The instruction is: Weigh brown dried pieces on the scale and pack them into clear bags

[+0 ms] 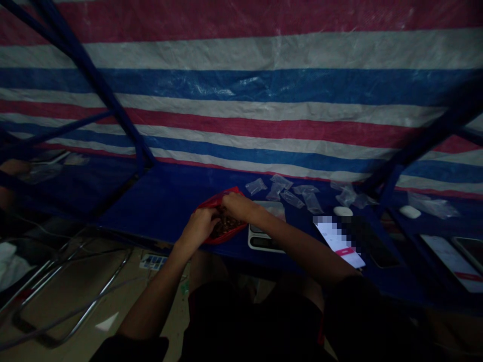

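Observation:
A red plastic bag (217,202) full of small dark brown pieces lies open on the blue table (162,201), just left of a small white scale (264,240). My left hand (199,226) is curled at the bag's near left edge, fingers closed in the contents. My right hand (236,205) reaches over the bag's far rim, fingers bent down and pinched into the brown pieces. What either hand holds is too dark to make out.
Several small clear plastic bags (290,193) lie scattered behind the scale. A lit phone (339,241) lies to the right, with more phones (453,259) and white oval things (342,211) further right. Blue frame bars (113,105) rise left and right. A metal chair frame (75,286) stands below left.

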Available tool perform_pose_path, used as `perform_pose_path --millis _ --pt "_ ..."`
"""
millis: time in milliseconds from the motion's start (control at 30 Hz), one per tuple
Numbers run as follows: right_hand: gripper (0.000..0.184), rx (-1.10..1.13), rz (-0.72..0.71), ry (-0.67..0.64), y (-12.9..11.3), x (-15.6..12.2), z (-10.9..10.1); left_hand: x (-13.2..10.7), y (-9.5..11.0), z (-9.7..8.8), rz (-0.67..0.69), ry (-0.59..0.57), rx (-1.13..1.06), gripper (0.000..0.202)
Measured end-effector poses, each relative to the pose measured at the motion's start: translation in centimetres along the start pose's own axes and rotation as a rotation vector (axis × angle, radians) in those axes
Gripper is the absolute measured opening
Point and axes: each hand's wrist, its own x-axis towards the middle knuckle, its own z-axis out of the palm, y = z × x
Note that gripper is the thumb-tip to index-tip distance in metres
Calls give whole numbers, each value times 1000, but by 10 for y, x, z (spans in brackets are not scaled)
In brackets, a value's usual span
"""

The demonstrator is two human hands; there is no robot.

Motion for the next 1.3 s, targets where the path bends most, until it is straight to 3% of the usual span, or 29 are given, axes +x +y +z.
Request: perform_pose_path --millis 300,533,733,1067,1200,1300 --pt "30 -5 1 -21 0 -2 1 1 -6 9 54 22 -45 22" --pt "28 -28 -1 -42 -1 0 0 5 -6 27 108 47 -70 44" --pt "26 -56 -17 -43 -3 -1 -11 2 -5 27 92 60 -57 38" --pt "26 -35 -35 -56 1 1 -9 5 -12 35 76 82 -92 20" --pt "29 -50 -27 -39 -3 3 -8 4 -12 35 55 83 -102 21" --pt "28 -41 -26 -41 -7 -5 -18 2 -12 36 47 83 -112 31"
